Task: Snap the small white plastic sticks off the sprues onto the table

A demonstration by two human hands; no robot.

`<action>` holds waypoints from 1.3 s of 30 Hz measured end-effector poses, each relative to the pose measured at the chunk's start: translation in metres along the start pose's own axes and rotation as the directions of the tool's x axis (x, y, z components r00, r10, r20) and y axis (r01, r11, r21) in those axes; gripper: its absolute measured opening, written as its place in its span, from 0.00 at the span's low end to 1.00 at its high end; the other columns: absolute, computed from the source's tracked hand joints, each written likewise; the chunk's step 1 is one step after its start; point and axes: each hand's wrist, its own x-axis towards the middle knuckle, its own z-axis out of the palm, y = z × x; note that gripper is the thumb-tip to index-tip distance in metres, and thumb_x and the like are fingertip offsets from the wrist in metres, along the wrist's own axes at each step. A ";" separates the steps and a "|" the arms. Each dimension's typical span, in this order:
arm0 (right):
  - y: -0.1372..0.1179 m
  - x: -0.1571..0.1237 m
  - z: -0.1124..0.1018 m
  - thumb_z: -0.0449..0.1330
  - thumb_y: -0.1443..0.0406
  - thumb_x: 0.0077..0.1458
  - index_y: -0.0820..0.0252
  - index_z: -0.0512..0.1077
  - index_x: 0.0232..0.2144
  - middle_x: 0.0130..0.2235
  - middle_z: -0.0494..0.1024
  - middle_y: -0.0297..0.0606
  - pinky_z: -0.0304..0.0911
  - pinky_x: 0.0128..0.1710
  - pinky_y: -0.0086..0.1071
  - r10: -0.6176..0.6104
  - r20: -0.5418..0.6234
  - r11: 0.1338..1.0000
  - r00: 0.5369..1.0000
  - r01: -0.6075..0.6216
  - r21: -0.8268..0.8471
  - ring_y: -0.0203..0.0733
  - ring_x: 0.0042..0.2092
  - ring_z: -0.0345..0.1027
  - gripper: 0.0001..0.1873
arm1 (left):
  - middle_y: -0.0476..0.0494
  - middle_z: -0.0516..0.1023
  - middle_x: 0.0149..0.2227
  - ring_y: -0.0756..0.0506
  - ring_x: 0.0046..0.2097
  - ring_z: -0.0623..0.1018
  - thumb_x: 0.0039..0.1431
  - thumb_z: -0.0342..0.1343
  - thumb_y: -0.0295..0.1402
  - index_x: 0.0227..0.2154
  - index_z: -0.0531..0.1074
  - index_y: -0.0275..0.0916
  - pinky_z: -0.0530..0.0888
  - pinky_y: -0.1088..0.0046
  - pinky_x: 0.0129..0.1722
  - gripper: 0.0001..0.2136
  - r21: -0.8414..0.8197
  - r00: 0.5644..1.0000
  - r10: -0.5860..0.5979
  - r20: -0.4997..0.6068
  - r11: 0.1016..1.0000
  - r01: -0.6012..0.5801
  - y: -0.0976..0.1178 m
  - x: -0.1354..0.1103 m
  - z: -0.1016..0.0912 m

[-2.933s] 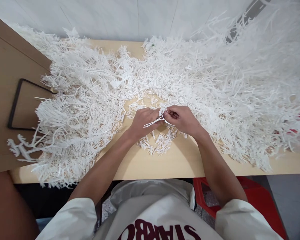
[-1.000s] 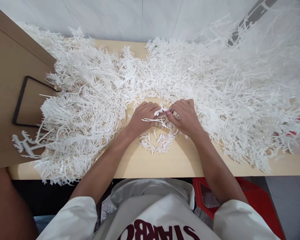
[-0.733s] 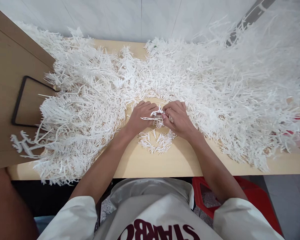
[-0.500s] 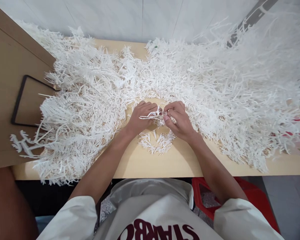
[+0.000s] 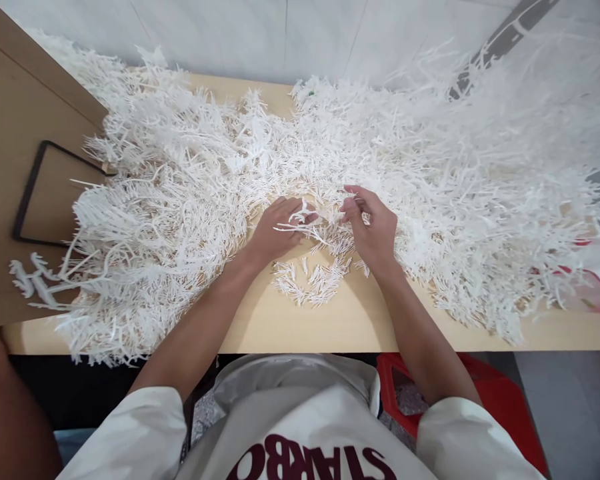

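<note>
My left hand (image 5: 280, 230) is closed on a white plastic sprig (image 5: 300, 220), whose thin branches stick out over the fingers to both sides. My right hand (image 5: 375, 227) is a short way to the right, at the inner edge of a large heap of white sprigs (image 5: 430, 147). Its fingers are curled but apart, with loose white bits close to the fingertips. Below and between the hands, a small scatter of short white pieces (image 5: 320, 283) lies on the pale tabletop (image 5: 300, 327).
A cardboard box (image 5: 25, 120) with a black strap-like loop (image 5: 27, 193) stands at the left. Behind the table is a tiled wall (image 5: 250, 33). A red stool (image 5: 500, 400) is below the table's edge, and another person's limb (image 5: 10, 413) shows at lower left.
My right hand has drawn away to the right from the sprig, and its fingers have parted. My left hand still holds the sprig, nearly in place.
</note>
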 end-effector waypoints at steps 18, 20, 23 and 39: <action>0.003 -0.003 0.006 0.53 0.52 0.60 0.53 0.73 0.42 0.35 0.77 0.33 0.57 0.43 0.35 -0.197 0.235 0.957 0.952 0.239 -0.166 0.38 0.39 0.69 0.17 | 0.44 0.80 0.34 0.47 0.39 0.78 0.64 0.46 0.36 0.31 0.73 0.38 0.73 0.67 0.43 0.12 -0.007 0.999 0.009 0.042 1.000 -0.009 0.003 0.002 -0.004; 0.009 -0.003 0.009 0.54 0.52 0.59 0.55 0.73 0.36 0.31 0.77 0.32 0.55 0.40 0.34 -0.213 0.261 0.932 0.941 0.276 -0.235 0.37 0.35 0.68 0.16 | 0.44 0.80 0.34 0.47 0.39 0.78 0.64 0.47 0.35 0.31 0.72 0.38 0.73 0.66 0.42 0.11 0.051 0.999 0.038 0.021 0.998 -0.039 0.001 0.002 -0.002; 0.013 -0.002 0.012 0.53 0.56 0.61 0.56 0.71 0.30 0.28 0.75 0.31 0.53 0.38 0.34 -0.333 0.212 0.873 0.919 0.385 -0.299 0.35 0.33 0.65 0.14 | 0.45 0.79 0.32 0.48 0.37 0.78 0.64 0.47 0.35 0.29 0.71 0.38 0.72 0.67 0.40 0.12 0.155 0.996 0.084 -0.030 0.985 -0.079 0.000 0.002 0.002; -0.020 -0.016 0.004 0.53 0.64 0.61 0.55 0.69 0.33 0.30 0.76 0.30 0.54 0.45 0.37 -0.441 0.032 0.823 0.897 0.419 -0.384 0.35 0.34 0.67 0.07 | 0.45 0.74 0.26 0.49 0.31 0.73 0.66 0.41 0.42 0.25 0.68 0.39 0.68 0.69 0.35 0.19 0.066 0.973 -0.228 0.041 0.972 0.225 -0.003 0.010 -0.007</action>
